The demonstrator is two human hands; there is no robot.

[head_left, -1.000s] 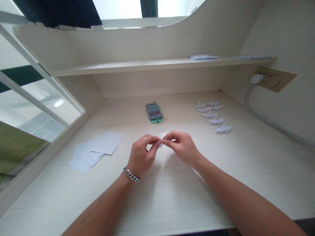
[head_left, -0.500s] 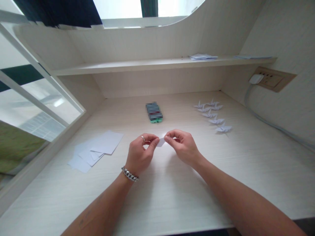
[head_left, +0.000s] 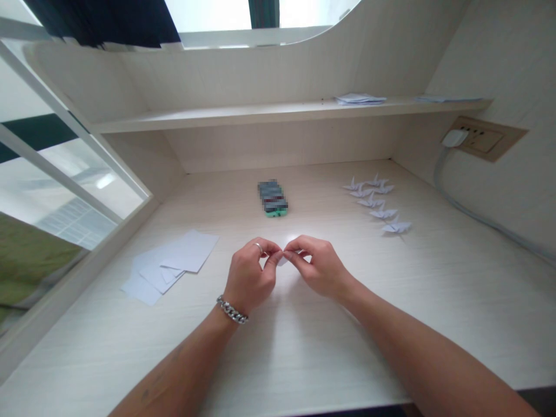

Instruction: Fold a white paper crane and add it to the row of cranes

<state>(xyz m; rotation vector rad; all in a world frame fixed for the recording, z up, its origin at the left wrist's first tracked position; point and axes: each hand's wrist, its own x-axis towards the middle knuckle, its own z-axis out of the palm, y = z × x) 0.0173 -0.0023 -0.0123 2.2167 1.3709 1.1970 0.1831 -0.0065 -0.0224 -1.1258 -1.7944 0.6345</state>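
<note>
Between my hands is a small folded piece of white paper [head_left: 282,262], mostly covered by my fingers. My left hand [head_left: 255,271], with a ring and a chain bracelet, pinches its left side between thumb and forefinger. My right hand [head_left: 318,263] pinches it from the right, and the fingertips of both hands nearly meet. How the paper is folded cannot be made out. Both hands are over the middle of the desk [head_left: 278,347]. Several folded paper cranes [head_left: 383,214] stand in a cluster to the right, beyond my right hand.
Loose white paper sheets [head_left: 190,250] lie overlapping at the left. A dark phone-like object with a green edge [head_left: 273,198], pixelated, lies behind my hands. More paper [head_left: 359,99] rests on the shelf [head_left: 243,116]. A cable [head_left: 473,215] runs from the wall socket [head_left: 489,139].
My hands have come closer together and slightly lower, with the fingertips nearly touching. Less of the folded paper shows between them.
</note>
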